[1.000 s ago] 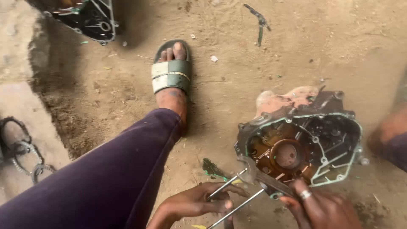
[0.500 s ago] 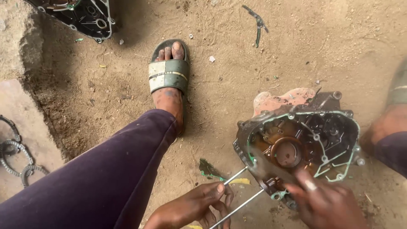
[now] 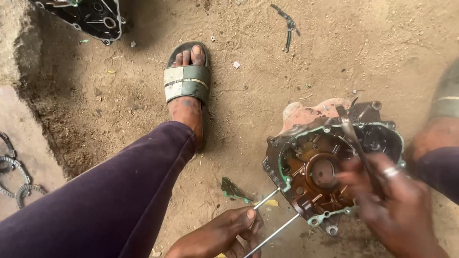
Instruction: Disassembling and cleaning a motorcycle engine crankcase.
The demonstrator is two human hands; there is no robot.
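1. An open engine case [image 3: 330, 167] lies on the dirt at right of centre, its rusty inside showing a round bore and a green gasket rim.
2. The left hand [image 3: 220, 234], at the bottom centre, pinches two long metal studs [image 3: 275, 215] that stick out of the case.
3. The right hand [image 3: 387, 200], blurred, is curled around a thin dark tool [image 3: 351, 134] over the case.
4. A sandalled foot [image 3: 187, 83] sits upper centre; another dark cover [image 3: 91, 16] lies at upper left.

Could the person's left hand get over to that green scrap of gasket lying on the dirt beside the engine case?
Probably yes: the left hand grips a metal rod, and the green scrap lies just above it on open ground, nothing between.
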